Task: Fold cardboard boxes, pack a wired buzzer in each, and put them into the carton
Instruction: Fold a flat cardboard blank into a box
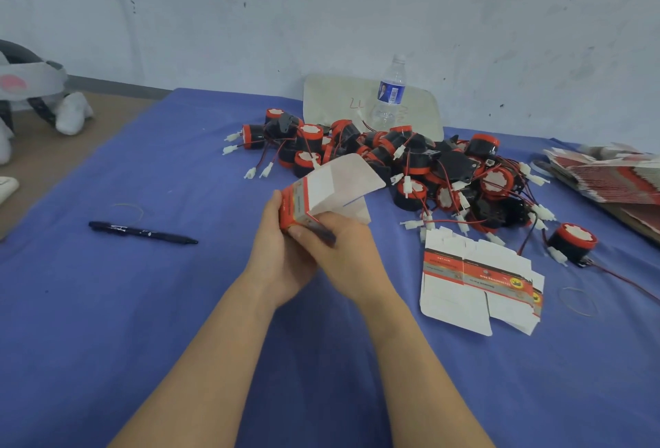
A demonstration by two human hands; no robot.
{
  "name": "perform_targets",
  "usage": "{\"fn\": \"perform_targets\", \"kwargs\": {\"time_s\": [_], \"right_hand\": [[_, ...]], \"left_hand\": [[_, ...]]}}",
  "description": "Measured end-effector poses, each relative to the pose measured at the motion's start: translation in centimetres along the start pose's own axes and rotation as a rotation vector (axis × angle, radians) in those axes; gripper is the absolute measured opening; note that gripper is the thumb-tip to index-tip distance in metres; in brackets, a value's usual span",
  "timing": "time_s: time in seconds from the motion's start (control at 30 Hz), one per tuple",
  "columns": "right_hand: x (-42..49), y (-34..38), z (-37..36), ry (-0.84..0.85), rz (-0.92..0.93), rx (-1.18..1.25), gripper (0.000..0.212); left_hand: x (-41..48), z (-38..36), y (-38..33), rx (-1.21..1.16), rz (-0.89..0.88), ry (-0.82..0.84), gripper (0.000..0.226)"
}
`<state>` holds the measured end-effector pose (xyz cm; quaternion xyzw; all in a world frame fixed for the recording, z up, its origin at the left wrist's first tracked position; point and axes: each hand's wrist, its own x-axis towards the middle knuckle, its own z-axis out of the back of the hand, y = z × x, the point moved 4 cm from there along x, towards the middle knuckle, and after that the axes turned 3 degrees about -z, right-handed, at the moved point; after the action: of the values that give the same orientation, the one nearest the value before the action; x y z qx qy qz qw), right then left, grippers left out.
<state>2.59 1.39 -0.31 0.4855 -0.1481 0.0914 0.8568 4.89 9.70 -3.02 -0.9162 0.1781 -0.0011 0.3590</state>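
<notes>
A half-formed red and white cardboard box (323, 188) is held above the blue table (143, 304) at its centre. My left hand (280, 258) grips its red lower end from the left. My right hand (335, 244) pinches the same end from the right, fingers curled over the bottom flaps. The box's white top flaps stand open, pointing away from me. Behind it lies a heap of black and red wired buzzers (410, 165) with white plugs. One lone buzzer (573, 242) sits to the right. Flat box blanks (478, 281) lie right of my hands.
A black marker pen (143, 232) lies at the left. A water bottle (389, 94) stands on a white tray (339, 101) by the wall. A stack of flat box blanks (607, 176) fills the right edge. Rubber bands (576, 301) lie on the cloth.
</notes>
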Motion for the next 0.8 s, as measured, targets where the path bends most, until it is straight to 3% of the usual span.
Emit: {"fn": "perform_targets", "kwargs": {"time_s": [0.07,0.13,0.23,0.27,0.33,0.37,0.43,0.5,0.57,0.67,0.8], "right_hand": [[0.0,-0.1,0.3,-0.004,0.009,-0.044,0.019],[0.0,-0.2,0.6,-0.010,0.024,-0.143,0.022],[0.1,-0.9,1.0,0.005,-0.027,-0.304,0.032],[0.0,-1.1,0.8,0.037,-0.044,-0.381,0.036],[0.0,-1.4,0.4,0.109,-0.037,-0.446,0.022],[-0.1,-1.3,0.3,0.123,-0.014,-0.430,0.009],[-0.3,-0.9,0.2,0.101,0.061,-0.403,0.011],[-0.4,-0.6,0.1,0.084,0.095,-0.351,0.015],[-0.2,-0.4,0.2,0.032,0.071,-0.231,0.019],[0.1,-0.6,1.1,-0.186,0.040,-0.088,0.031],[-0.2,-1.3,2.1,-0.433,-0.105,-0.023,0.035]], "left_hand": [[0.1,0.2,0.0,0.039,-0.008,-0.026,0.058],[0.2,0.4,-0.5,0.310,-0.134,-0.152,0.048],[-0.6,0.6,-2.3,0.765,-0.554,-0.381,0.030],[-1.0,0.3,-2.7,0.820,-0.710,-0.365,0.024],[-1.5,-0.5,-2.7,0.961,-0.874,-0.243,0.013],[-1.5,-0.9,-2.4,1.058,-0.890,-0.182,0.016],[-1.1,-1.2,-1.8,1.191,-0.873,-0.130,0.016],[-0.8,-0.7,-1.8,1.228,-0.840,-0.185,0.011],[-0.6,0.1,-2.2,1.196,-0.813,-0.288,0.019],[-0.7,0.5,-2.5,1.220,-0.784,-0.382,0.032],[-0.7,0.0,-1.9,1.217,-0.759,-0.377,0.036]]}}
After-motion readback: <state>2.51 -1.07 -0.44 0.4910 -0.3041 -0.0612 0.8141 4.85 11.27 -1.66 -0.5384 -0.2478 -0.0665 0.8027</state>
